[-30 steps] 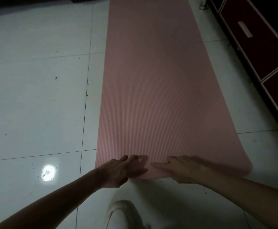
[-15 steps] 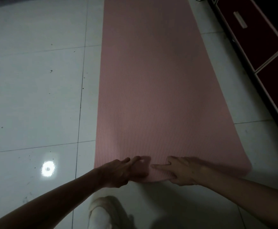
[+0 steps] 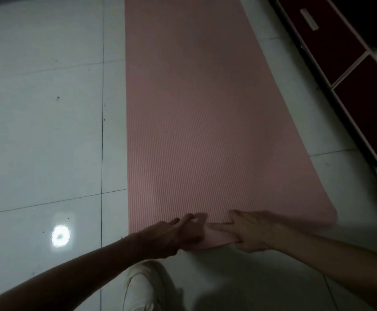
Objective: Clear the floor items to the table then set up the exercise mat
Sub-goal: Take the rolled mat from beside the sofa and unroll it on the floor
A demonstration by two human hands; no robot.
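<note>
Both hands' fingers on mat (image 3: 205, 131) near edge: left hand (image 3: 178, 234) pinching it, right hand (image 3: 248, 230) flat, open

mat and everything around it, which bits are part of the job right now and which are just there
Part of the job:
- pink mat, unrolled on the tiled floor
- left hand and right hand, both on the mat's near edge

Just there:
- dark red cabinet along the right
- white shoe
- light reflection on the tiles

Mat (image 3: 205, 131) far end cut by top edge; near edge partly under left hand (image 3: 178, 234).
</note>
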